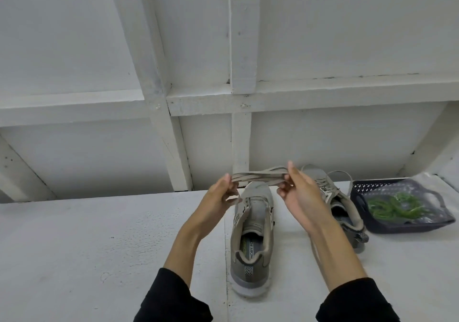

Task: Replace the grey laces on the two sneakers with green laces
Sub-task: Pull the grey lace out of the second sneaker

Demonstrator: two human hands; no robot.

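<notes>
Both hands are raised above the white counter (99, 247), stretching a folded bundle of grey lace (258, 175) between them. The left hand (221, 197) pinches the left end of the bundle, fingers curled round the strands, so its grip is narrow and holding lace. The right hand (298, 192) holds the right end the same way, thumb and fingers closed on it, the forefinger sticking up above the strands. The bundle runs nearly level, several strands lying together (a loose end or two droops by the left fingers).

Directly below the hands stands one sneaker (252, 242), heel toward the near edge and toe pointing to the far wall; its eyelets look bare of lace and the tongue lies open. To its right, partly hidden behind the right hand and wrist, is the second sneaker (347, 212), its grey lace (332, 187) still threaded through the eyelets, with a loop of it rising at the far end.

Farther right, just beside that second sneaker, sits a dark basket (407, 227) with a patterned wall. Inside it lie the green laces (392, 206), coiled in a loose heap on what looks like clear plastic.

Both forearms are bare, with black sleeves (173, 299) pushed up at the near edge. Behind the counter rises a white-painted timber wall (243, 48).
</notes>
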